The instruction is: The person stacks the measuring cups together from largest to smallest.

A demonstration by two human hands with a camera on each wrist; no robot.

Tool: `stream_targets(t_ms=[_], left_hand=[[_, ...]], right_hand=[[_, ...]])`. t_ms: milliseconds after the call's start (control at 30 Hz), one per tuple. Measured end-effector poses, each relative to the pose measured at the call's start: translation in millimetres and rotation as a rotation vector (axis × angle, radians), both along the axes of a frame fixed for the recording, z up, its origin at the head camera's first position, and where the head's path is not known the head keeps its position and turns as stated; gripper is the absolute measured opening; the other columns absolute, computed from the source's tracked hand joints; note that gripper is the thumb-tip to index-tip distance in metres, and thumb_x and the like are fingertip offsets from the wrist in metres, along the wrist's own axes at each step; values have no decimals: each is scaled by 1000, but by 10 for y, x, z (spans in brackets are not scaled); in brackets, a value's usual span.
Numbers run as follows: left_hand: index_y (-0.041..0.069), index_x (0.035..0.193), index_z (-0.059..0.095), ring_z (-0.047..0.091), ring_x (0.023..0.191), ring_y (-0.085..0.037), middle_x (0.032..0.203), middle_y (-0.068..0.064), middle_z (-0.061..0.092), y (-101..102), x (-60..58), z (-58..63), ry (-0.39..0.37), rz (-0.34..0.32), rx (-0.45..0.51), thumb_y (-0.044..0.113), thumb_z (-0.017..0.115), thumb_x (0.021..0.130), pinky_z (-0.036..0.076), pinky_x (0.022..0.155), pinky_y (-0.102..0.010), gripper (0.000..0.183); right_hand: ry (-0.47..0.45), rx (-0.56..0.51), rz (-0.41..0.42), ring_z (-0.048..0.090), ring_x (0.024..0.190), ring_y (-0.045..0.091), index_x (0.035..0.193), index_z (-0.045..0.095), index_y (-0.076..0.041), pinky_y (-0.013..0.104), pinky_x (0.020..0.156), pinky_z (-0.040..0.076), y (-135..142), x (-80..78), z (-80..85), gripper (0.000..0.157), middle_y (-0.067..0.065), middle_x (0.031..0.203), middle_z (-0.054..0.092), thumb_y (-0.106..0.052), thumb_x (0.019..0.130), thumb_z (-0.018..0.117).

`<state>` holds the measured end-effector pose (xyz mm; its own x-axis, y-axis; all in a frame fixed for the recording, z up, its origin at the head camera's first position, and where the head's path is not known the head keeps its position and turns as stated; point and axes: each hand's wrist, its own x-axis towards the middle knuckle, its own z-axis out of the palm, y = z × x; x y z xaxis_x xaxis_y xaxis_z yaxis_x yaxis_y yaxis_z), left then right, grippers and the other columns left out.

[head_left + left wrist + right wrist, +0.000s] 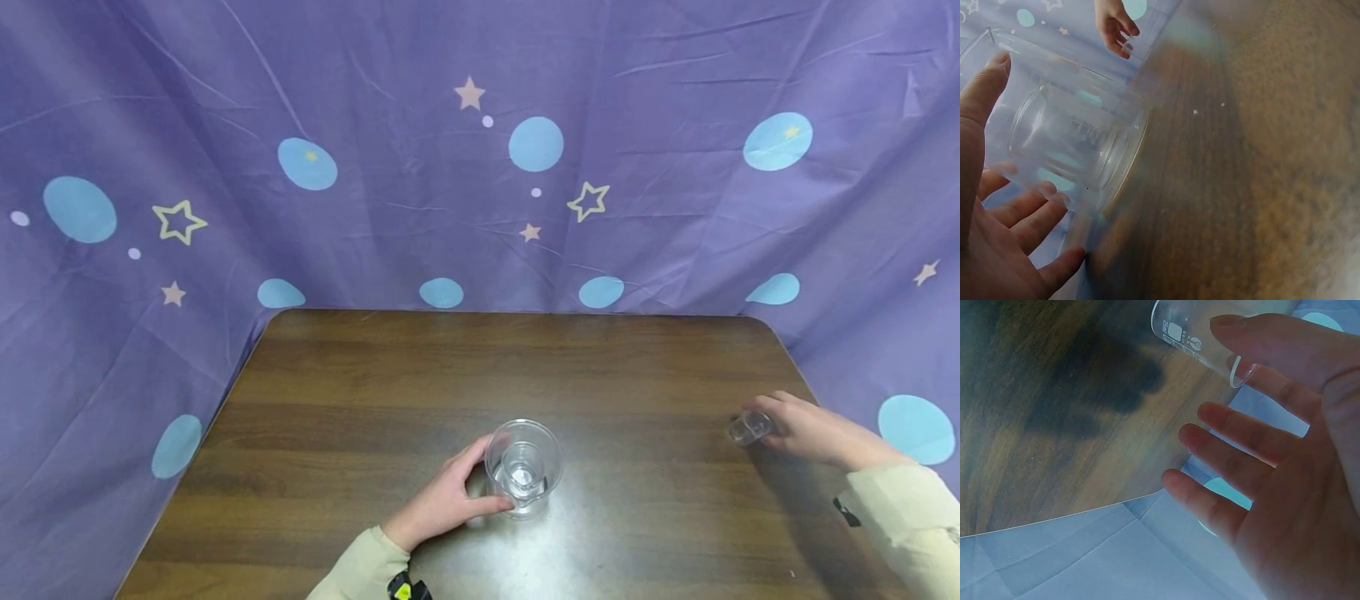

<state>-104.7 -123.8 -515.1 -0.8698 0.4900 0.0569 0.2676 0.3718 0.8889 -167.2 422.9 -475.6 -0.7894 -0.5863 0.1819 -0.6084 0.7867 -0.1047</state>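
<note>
On the table's near middle stands a large clear glass beaker point(555, 467), with a smaller beaker point(522, 477) nested inside it. My left hand point(447, 497) holds the large beaker from its left side, thumb point(988, 84) near the rim and fingers around the wall. Faint printed marks show on the inner beaker point(1063, 128) in the left wrist view. Out at the right, my right hand point(810, 431) pinches a small clear beaker point(750, 427) between thumb and index finger. White print reading 25ml shows on that small beaker point(1194, 344), which is tilted; the other fingers extend loosely below it.
The brown wood-grain table point(360, 392) has rounded back corners. A purple curtain point(412, 208) with blue dots and stars surrounds its back and sides. Tiny pale crumbs point(1196, 112) lie on the tabletop. Light glares on the wood in front of the large beaker.
</note>
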Motion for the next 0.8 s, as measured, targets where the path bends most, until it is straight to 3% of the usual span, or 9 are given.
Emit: stream_targets(t_ms=[267,567,800], left_hand=[[25,159,42,47,144,-24,153,2,55,4,-3,13,2,-4,-8,39,88,83,34,121,-56,90],[21,159,42,51,140,-25,150,-2,58,-12,-3,-25,39,-3,-11,35,89,83,37,119,-53,90],[21,160,41,49,142,-26,152,-3,57,-16,2,-1,26,0,-18,35,89,83,36,119,-56,91]], right_hand=[[-42,17,-24,66,79,26,104,70,3,46,70,60,-4,2,19,48,8,92,67,-4,61,91],[-7,2,5,63,75,20,99,70,1,41,66,59,7,-5,7,45,4,88,65,-2,59,91],[-51,8,-19,62,75,17,99,70,-2,39,65,59,18,4,31,41,1,88,64,-5,64,91]])
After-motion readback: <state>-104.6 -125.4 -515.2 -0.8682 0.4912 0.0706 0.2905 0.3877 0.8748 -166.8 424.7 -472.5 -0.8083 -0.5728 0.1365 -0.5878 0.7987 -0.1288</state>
